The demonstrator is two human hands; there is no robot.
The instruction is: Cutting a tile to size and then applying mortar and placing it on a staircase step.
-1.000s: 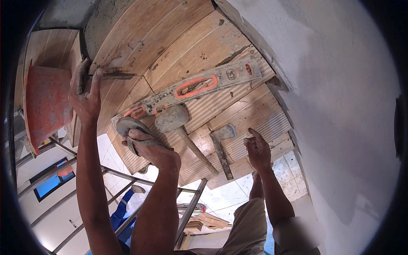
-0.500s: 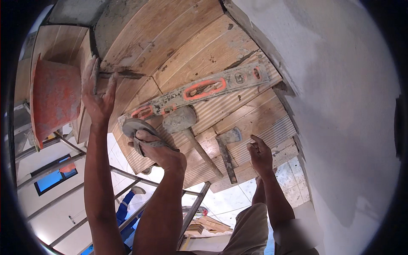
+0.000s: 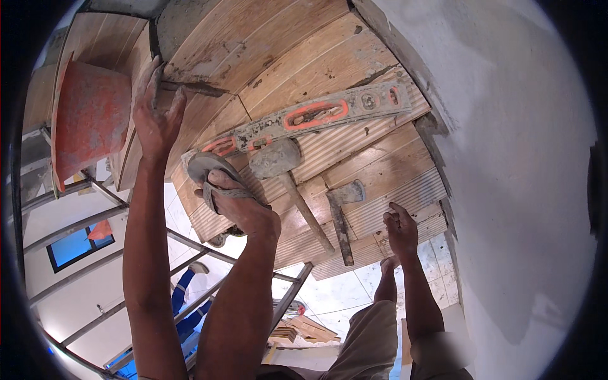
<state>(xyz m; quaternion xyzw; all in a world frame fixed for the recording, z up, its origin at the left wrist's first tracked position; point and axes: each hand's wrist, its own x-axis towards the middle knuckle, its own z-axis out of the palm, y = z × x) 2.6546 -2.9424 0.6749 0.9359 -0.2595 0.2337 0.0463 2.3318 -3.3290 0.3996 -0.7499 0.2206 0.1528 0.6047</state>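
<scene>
Left hand (image 3: 157,117) is reaching up with spread fingers, touching a trowel (image 3: 190,87) lying on the wooden platform (image 3: 304,57) beside an orange bucket (image 3: 88,120). Right hand (image 3: 401,231) is pressing open-fingered on the boards near a hatchet (image 3: 342,215).

Scaffold platform of bare wooden planks (image 3: 297,57): matt, grain showing, some ribbed, smeared with grey mortar.
On the platform: long grey metal spirit level with orange inserts (image 3: 310,117), dull, cement-crusted; wooden-handled mallet with a rough grey head (image 3: 278,159).
Left of the platform: orange plastic bucket (image 3: 88,120), scuffed, dusty.
Right of the platform: grey plastered wall (image 3: 519,158), matt, fine-grained.
</scene>
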